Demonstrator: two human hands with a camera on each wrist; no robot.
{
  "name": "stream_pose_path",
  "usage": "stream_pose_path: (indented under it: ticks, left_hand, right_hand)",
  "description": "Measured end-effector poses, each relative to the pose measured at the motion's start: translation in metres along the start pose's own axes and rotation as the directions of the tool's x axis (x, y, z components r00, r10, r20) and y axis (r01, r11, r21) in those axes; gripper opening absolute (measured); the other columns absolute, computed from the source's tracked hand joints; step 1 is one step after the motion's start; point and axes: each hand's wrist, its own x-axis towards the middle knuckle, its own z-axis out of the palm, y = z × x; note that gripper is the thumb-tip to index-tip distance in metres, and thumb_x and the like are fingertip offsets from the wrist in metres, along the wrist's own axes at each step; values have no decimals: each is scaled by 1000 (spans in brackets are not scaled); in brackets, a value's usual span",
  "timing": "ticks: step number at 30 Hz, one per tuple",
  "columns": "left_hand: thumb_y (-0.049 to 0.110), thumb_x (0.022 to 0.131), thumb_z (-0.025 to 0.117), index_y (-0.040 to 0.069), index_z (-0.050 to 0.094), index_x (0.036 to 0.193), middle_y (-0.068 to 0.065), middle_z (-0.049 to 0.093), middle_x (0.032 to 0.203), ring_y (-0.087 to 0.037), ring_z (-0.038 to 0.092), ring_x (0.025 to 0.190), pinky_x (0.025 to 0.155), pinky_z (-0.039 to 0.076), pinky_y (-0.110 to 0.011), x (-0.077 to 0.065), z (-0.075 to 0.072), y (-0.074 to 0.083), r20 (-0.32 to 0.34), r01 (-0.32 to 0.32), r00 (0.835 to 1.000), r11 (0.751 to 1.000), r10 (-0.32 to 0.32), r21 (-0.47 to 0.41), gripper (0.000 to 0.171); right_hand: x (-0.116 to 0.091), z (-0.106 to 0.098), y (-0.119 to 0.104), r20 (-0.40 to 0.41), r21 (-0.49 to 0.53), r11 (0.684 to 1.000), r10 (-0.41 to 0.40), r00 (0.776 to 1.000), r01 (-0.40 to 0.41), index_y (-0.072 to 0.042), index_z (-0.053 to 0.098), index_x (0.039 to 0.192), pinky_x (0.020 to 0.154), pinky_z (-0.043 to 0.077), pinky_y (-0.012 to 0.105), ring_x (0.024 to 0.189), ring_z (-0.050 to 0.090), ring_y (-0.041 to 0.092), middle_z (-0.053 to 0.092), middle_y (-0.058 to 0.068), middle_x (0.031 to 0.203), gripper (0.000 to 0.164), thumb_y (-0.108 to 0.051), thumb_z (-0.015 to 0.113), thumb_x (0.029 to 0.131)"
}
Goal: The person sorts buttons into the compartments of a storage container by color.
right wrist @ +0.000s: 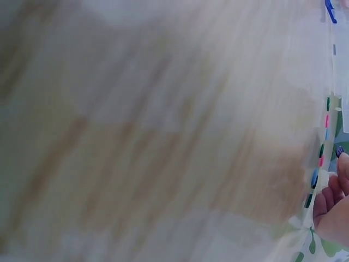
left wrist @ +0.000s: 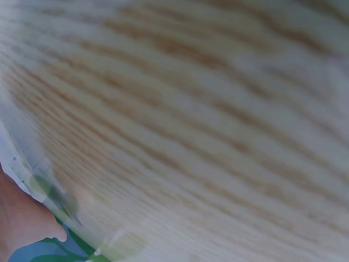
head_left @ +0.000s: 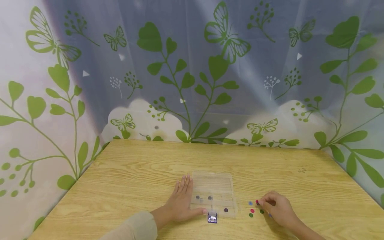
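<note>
A clear plastic compartment box (head_left: 212,182) lies on the table with its lid laid back, and a few dark buttons sit inside. My left hand (head_left: 181,203) rests flat along the box's left side with straight fingers, its thumb reaching across the front edge. To the right of the box, my right hand (head_left: 279,208) pinches a small dark purple button (right wrist: 340,151) between thumb and fingertip. Below and beside those fingertips lie loose buttons: a blue button (head_left: 250,203), a pink-red button (head_left: 252,211), a green button (head_left: 251,215) and a dark green button (head_left: 262,211).
A small square piece with a purple-blue edge (head_left: 212,217) sits at the box's front edge. The wooden table (head_left: 135,173) reaches back to a curtain (head_left: 192,66) printed with leaves and butterflies. Another blue button (head_left: 270,215) lies partly under the right hand.
</note>
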Motion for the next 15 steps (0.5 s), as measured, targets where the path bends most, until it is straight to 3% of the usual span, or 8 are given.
stream_pose_path:
  ticks: [15]
  left_hand:
    - [70, 82, 44, -7, 8, 146, -25, 3, 153, -38, 2, 143, 117, 8, -49, -1, -2, 1, 4, 4, 1000, 1000, -4, -3, 106]
  right_hand:
    - [-2, 3, -11, -78, -8, 999, 50, 996, -51, -2, 68, 82, 60, 46, 15, 70, 50, 2, 61, 4, 85, 11, -13, 66, 85]
